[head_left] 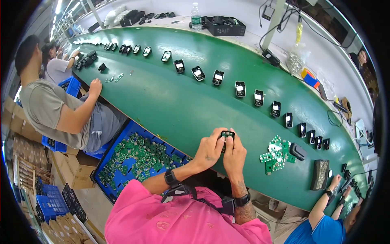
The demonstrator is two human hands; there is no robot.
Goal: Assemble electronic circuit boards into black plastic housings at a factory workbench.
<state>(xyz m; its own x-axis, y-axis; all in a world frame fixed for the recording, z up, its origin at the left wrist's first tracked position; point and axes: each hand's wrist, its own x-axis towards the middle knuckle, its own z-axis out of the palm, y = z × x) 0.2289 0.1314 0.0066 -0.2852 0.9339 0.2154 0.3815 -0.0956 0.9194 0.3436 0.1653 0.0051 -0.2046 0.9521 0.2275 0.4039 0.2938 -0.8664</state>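
Over the near edge of the green worktable [170, 110], my left hand [208, 149] and my right hand [235, 156] grip a small black plastic housing [227, 133] between them. A green circuit board shows inside it. Both thumbs press down on its face, and the fingers wrap around its sides. To the right of my hands lies a loose pile of small green circuit boards [277, 151], with a dark empty-looking housing [297, 151] beside it. Along the middle of the table stands a row of similar black housings [240, 89] with white patches.
A blue crate [106, 175] full of circuit boards sits at my left, below the table edge. On the right stands a rough dark block [320, 175]. Co-workers sit at the left [61, 105] and lower right [319, 227]. A water bottle [196, 18] and black bin [223, 26] are at the back.
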